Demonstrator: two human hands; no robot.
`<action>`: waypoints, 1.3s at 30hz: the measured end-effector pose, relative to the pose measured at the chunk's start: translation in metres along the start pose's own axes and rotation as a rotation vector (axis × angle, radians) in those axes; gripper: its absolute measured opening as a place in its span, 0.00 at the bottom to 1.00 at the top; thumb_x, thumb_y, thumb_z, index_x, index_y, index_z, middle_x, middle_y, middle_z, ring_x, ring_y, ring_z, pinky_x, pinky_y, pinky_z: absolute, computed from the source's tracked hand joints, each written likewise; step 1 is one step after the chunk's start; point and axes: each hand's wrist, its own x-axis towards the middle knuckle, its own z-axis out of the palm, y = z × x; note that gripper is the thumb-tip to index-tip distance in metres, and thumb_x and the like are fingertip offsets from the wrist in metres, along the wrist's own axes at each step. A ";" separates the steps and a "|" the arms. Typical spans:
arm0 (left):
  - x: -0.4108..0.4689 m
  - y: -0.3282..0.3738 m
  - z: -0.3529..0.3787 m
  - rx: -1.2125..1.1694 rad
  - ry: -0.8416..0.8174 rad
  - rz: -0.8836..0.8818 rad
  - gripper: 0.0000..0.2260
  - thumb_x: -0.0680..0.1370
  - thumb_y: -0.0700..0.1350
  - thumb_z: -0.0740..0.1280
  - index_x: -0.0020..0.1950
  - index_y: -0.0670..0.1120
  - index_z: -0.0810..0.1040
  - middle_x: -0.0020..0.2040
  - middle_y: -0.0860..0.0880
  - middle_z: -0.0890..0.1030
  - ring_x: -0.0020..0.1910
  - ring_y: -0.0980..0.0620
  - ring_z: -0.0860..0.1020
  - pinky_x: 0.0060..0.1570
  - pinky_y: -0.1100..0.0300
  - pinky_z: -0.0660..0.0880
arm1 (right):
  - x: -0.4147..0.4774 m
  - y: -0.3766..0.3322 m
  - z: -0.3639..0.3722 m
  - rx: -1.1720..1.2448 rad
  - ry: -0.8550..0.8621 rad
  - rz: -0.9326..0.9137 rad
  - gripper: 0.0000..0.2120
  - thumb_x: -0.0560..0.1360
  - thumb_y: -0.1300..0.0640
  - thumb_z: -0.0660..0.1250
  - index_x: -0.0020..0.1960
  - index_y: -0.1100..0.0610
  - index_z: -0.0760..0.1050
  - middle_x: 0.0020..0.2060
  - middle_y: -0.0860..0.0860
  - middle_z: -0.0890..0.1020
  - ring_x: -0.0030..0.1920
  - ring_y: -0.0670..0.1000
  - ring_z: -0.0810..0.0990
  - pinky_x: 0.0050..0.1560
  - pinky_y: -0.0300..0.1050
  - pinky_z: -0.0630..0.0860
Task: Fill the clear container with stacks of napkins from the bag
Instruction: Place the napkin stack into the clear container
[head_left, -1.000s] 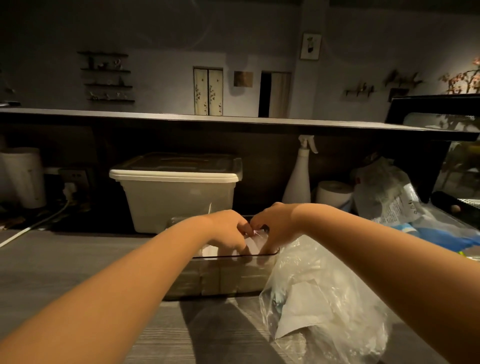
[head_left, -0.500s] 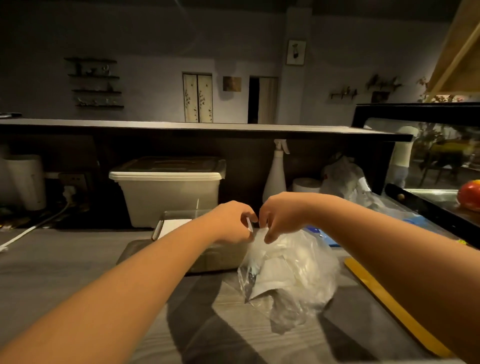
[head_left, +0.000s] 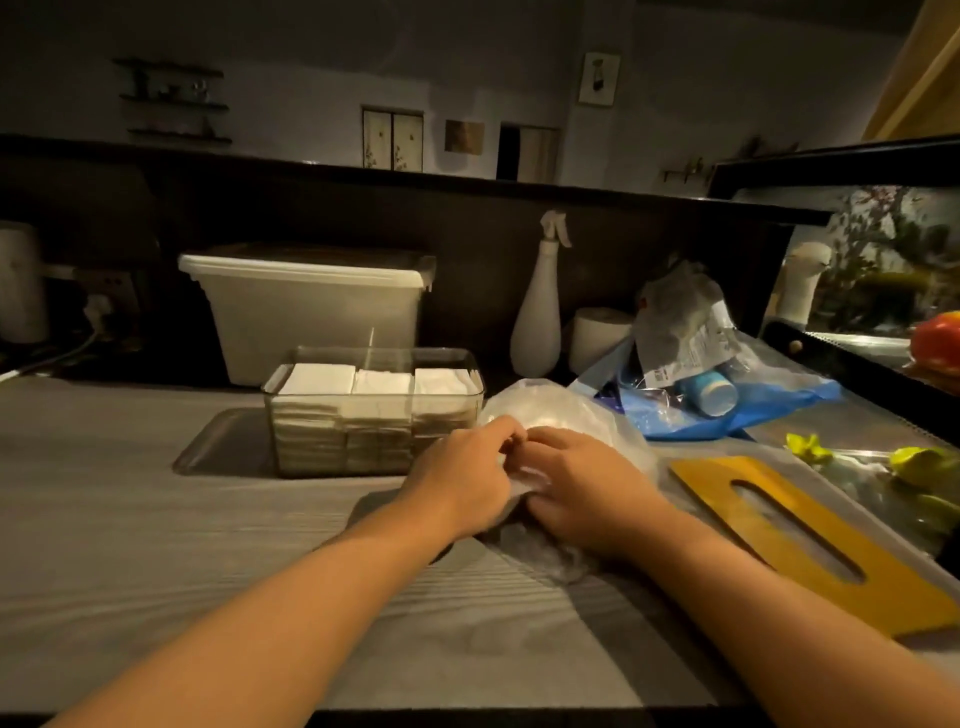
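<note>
The clear container (head_left: 291, 415) stands on the grey counter, holding three rows of stacked white napkins (head_left: 382, 387) up to near its rim. Just right of it lies a crumpled clear plastic bag (head_left: 561, 410). My left hand (head_left: 462, 478) and my right hand (head_left: 576, 483) meet on the bag's near side, fingers curled and pinching the plastic between them. What is left inside the bag is hidden by the hands and the crinkled film.
A lidded white bin (head_left: 306, 306) sits behind the container, with a white spray bottle (head_left: 537, 322) and paper roll (head_left: 597, 332) to its right. More plastic bags (head_left: 727, 395) lie at the right. A yellow slotted lid (head_left: 810, 540) lies on the right counter.
Both hands have come down and toward me with the bag, from in front of the container to the counter at its right. The container's napkin rows now show fully.
</note>
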 end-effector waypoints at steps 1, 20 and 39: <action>0.001 -0.002 0.005 0.013 0.002 0.024 0.14 0.76 0.50 0.60 0.61 0.57 0.71 0.56 0.47 0.80 0.52 0.43 0.77 0.51 0.45 0.77 | -0.001 0.005 0.006 0.024 0.045 0.007 0.17 0.74 0.52 0.64 0.63 0.48 0.79 0.61 0.45 0.79 0.58 0.47 0.76 0.59 0.47 0.76; 0.000 -0.009 0.009 0.284 -0.103 0.168 0.15 0.75 0.51 0.64 0.62 0.59 0.75 0.56 0.58 0.74 0.53 0.53 0.76 0.50 0.54 0.78 | 0.008 0.021 -0.009 -0.430 0.361 0.261 0.14 0.81 0.50 0.58 0.46 0.51 0.82 0.40 0.48 0.82 0.42 0.49 0.77 0.46 0.44 0.71; -0.004 -0.002 0.017 0.125 -0.251 0.321 0.18 0.76 0.48 0.63 0.64 0.63 0.75 0.50 0.62 0.72 0.50 0.58 0.72 0.47 0.62 0.73 | 0.001 0.025 -0.030 -0.414 -0.060 0.422 0.13 0.78 0.47 0.60 0.59 0.51 0.75 0.52 0.51 0.80 0.49 0.52 0.78 0.50 0.49 0.76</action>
